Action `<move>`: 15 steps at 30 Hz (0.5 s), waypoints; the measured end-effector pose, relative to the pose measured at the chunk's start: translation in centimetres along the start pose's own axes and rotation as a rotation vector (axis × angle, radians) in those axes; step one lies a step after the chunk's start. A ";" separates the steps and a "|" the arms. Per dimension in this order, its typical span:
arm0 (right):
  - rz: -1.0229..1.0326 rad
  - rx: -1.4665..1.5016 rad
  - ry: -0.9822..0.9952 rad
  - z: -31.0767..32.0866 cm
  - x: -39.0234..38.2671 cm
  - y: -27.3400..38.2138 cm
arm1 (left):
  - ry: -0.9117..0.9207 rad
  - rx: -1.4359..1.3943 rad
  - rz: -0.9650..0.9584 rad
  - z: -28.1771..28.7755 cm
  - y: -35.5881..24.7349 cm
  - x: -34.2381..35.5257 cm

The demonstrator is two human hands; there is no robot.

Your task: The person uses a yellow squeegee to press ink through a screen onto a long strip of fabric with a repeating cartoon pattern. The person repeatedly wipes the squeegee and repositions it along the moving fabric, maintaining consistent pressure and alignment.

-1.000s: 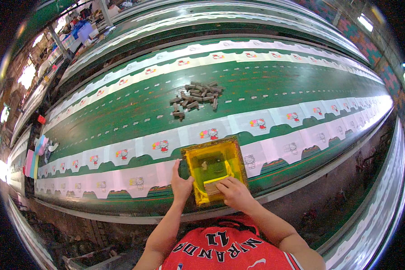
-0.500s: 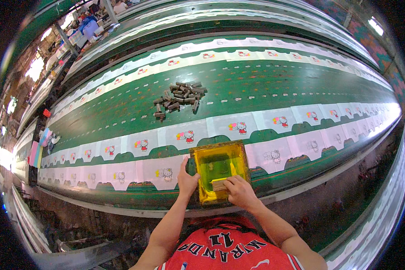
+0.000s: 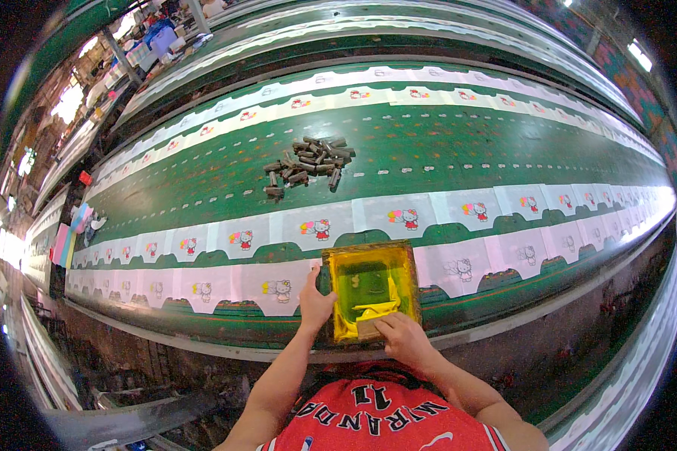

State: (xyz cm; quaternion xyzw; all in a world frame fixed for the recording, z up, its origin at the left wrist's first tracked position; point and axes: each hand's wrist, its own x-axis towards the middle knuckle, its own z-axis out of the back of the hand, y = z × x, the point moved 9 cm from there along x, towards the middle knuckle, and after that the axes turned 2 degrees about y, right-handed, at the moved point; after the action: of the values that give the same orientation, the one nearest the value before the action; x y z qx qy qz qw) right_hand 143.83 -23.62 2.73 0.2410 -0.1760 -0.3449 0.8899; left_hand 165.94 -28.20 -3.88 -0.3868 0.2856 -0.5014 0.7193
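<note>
— What does the head view show in the hands?

— The right hand (image 3: 405, 337) pinches a tan squeegee (image 3: 368, 329) inside a yellow-stained frame (image 3: 414, 289), by its near side. The left hand (image 3: 317, 302) lies against the frame's left side, thumb and forefinger apart; I can't tell whether they grip it or merely press.

— And where does the frame sit?

— On the green table (image 3: 444, 139), close to its near long edge, in line with the row of pale pink pieces (image 3: 252, 282). Yellow ink (image 3: 378, 309) gathers in the frame's nearer half, beside the squeegee.

— What worries you?

— Slipping. If the left hand lets the frame shift under a push, yellow could land off the grey outlines, or smear. Uneven pressure on the squeegee could leave a patchy or flooded mark.

— Anything else?

— A hard pull toward the body could drag the frame toward the table's near edge. The dark pile of short cylinders (image 3: 308, 160) lies well apart, nearer the far edge, so it seems an unlikely obstacle.
</note>
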 end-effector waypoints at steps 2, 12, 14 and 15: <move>0.037 -0.015 0.017 -0.7 -0.4 0.3 | 0.004 -0.032 0.008 -0.3 0.2 0.0; -0.003 -0.059 -0.096 1.2 11.8 -5.8 | 0.001 -0.158 0.041 -0.3 0.3 -0.1; -0.031 -0.036 -0.111 1.6 12.6 -6.2 | 0.018 -0.183 0.050 -0.3 -0.3 -0.1; -0.032 -0.022 -0.140 1.7 12.8 -6.4 | 0.029 -0.196 0.053 -0.4 -0.5 -0.1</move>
State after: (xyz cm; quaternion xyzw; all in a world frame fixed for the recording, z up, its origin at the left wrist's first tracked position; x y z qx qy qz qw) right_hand 148.63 -37.19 2.50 0.2092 -0.2301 -0.3768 0.8725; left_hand 165.36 -28.31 -3.67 -0.4402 0.3538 -0.4574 0.6869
